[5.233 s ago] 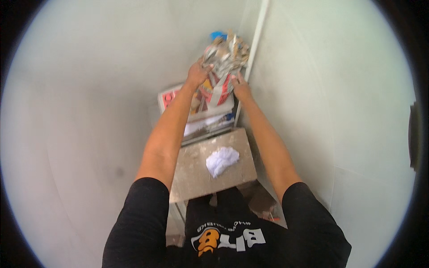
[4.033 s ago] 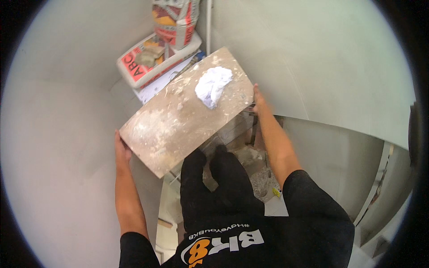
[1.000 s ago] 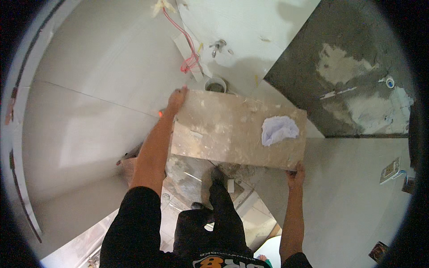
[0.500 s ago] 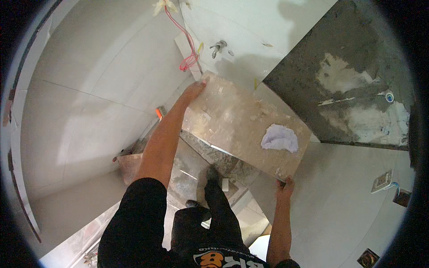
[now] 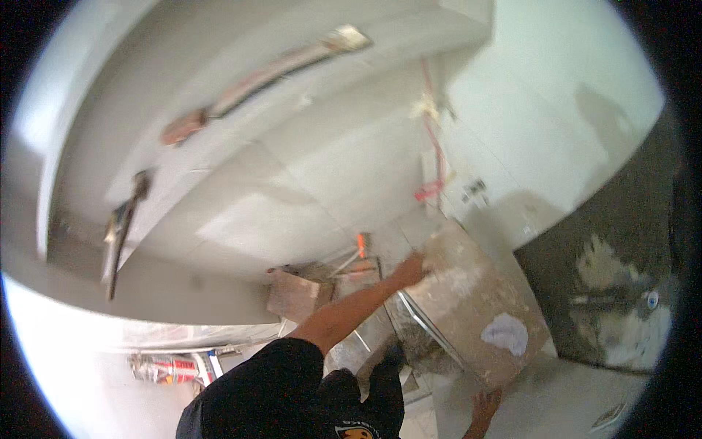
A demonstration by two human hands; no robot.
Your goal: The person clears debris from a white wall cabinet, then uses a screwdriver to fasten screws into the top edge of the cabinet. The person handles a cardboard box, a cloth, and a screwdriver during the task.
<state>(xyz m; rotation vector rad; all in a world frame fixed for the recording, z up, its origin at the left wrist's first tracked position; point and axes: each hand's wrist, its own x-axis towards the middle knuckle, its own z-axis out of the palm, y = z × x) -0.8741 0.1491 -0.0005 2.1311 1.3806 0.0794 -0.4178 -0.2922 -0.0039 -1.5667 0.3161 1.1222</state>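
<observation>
I hold a large rectangular stone-coloured tile (image 5: 468, 307) with pale mortar smears on it, tilted down toward the wall at the right. My left hand (image 5: 412, 269) grips its upper left edge. My right hand (image 5: 484, 404) grips its lower edge near the bottom of the view. A crumpled white cloth (image 5: 504, 333) lies on the tile's face near its lower right part. The tile hangs over a metal-framed stand (image 5: 417, 333) in front of my legs.
White tiled walls (image 5: 329, 168) surround me. At the right is a bare dark grey patch of wall (image 5: 621, 293) with mortar smears. Red and white pipes (image 5: 433, 157) run down the corner. Tile offcuts and an orange-handled tool (image 5: 360, 245) lie on the floor. Bags (image 5: 164, 366) sit lower left.
My view has swung left and up, showing more of the left wall. The tile has tipped steeper and moved lower right; both hands keep their grip, the cloth still on it.
</observation>
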